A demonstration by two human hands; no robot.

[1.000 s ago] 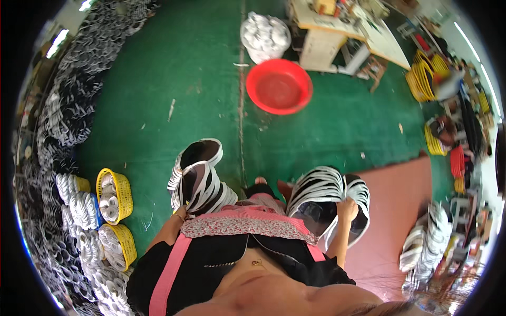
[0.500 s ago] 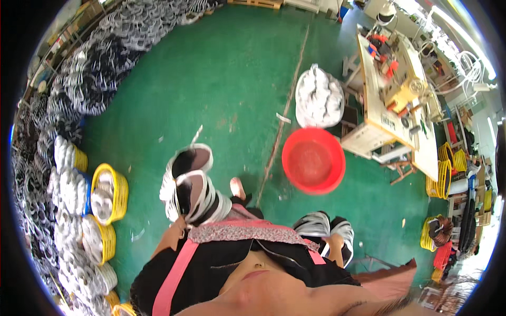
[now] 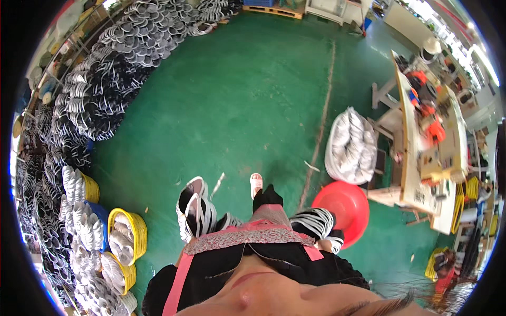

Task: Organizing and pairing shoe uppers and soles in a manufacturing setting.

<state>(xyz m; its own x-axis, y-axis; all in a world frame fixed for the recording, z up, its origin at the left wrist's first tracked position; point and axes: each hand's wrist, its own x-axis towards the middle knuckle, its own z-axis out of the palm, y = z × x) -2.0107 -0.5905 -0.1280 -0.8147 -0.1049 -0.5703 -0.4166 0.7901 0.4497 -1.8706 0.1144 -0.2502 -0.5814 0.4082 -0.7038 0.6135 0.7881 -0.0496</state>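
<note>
At my left side hangs a bundle of nested, curved white-and-black pieces point(image 3: 196, 215) that look like shoe uppers. My left hand point(image 3: 182, 259) is at its near end, mostly hidden by my apron and sleeve, with the bundle hanging from it. A similar striped bundle of curved pieces point(image 3: 314, 222) hangs at my right side. Only a little of my right hand point(image 3: 322, 245) shows beside this bundle, its fingers largely covered. Both bundles are carried at about leg height. The right one overlaps the edge of a red basin point(image 3: 348, 210) in the view.
A tub heaped with white pieces point(image 3: 352, 147) stands beyond the basin, beside a sewing-machine table point(image 3: 406, 158). Along the left lie large piles of similar pieces point(image 3: 95, 100) and yellow baskets point(image 3: 138, 237). Green floor point(image 3: 237, 105) stretches ahead, with a pallet point(image 3: 274, 11) at the back.
I have stepped forward, so the basin, tub, table and baskets sit lower in view. Both bundles have swung closer to my body, and a foot in a pale slipper is out in front.
</note>
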